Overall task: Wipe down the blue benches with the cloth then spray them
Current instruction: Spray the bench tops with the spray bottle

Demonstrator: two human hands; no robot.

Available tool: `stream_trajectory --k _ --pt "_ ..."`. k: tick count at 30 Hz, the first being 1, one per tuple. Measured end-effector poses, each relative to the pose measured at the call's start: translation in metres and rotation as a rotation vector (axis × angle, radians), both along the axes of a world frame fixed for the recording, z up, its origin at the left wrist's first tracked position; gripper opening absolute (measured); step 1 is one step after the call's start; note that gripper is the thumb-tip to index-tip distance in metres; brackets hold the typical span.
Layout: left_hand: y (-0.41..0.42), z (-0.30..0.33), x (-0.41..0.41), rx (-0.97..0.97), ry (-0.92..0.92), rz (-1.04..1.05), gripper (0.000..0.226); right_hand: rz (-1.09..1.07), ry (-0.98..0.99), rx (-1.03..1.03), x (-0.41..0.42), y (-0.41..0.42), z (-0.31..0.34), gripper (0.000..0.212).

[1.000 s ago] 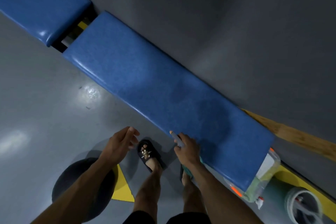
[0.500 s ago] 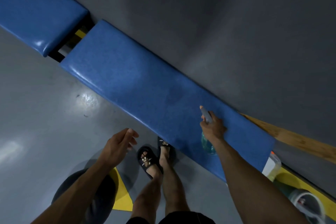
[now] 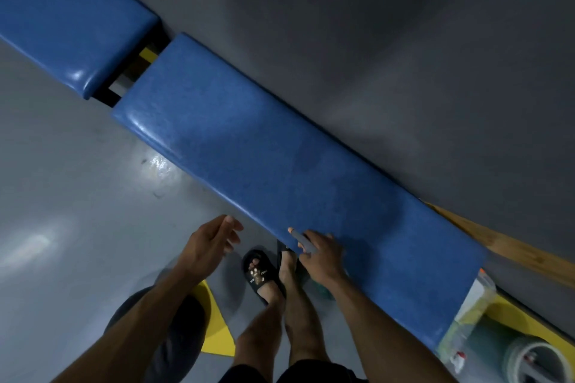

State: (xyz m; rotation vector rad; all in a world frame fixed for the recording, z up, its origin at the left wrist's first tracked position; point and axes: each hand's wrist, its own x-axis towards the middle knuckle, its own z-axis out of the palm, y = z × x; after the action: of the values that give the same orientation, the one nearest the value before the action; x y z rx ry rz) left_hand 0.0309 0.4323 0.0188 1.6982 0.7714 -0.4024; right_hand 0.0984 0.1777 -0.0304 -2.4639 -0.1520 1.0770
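A long blue padded bench [image 3: 273,165] runs diagonally along the dark wall, and a second blue bench [image 3: 62,15] continues at the upper left beyond a narrow gap. My right hand [image 3: 320,255] is at the near edge of the long bench, shut on a spray bottle [image 3: 300,238] whose grey nozzle with an orange tip points up-left; a bit of its teal body shows below my wrist. Beside it, over the floor, my left hand [image 3: 211,242] hangs open and holds nothing. No cloth is in view.
The glossy grey floor [image 3: 77,196] lies left of the benches. My two legs and a black sandal [image 3: 259,274] stand below my hands. A clear plastic container [image 3: 466,317] and a round tub [image 3: 535,361] sit past the bench's right end, near yellow floor marking.
My right hand with the spray bottle has come back from over the bench's right part to its near edge. The left hand has barely moved.
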Motion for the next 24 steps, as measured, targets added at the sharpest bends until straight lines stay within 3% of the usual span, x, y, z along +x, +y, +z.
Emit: stream_trajectory --k 5,8,13,16,19,21,24 --pt "0.005 0.004 0.012 -0.015 0.014 0.02 0.051 -0.15 0.051 -0.02 0.044 0.003 0.0 0.033" --pt "0.006 0.006 0.022 -0.005 0.023 0.02 0.05 -0.34 0.004 0.087 0.09 -0.008 -0.002 0.043" --pt "0.007 0.008 0.037 0.003 0.019 0.011 0.053 -0.419 -0.078 0.034 0.154 -0.019 0.002 0.015" --pt "0.009 0.01 0.046 0.002 0.022 0.013 0.061 -0.369 -0.093 -0.022 0.162 -0.019 -0.002 0.015" --pt "0.01 0.014 0.053 0.02 0.021 0.022 0.05 -0.314 -0.023 0.032 0.149 -0.013 -0.004 0.021" --pt "0.012 0.017 0.054 0.039 0.021 0.03 0.04 -0.147 0.027 0.027 0.131 -0.005 -0.007 0.037" --pt "0.017 0.019 0.05 0.054 0.029 0.055 0.047 0.124 0.02 0.018 0.096 0.019 -0.008 0.05"
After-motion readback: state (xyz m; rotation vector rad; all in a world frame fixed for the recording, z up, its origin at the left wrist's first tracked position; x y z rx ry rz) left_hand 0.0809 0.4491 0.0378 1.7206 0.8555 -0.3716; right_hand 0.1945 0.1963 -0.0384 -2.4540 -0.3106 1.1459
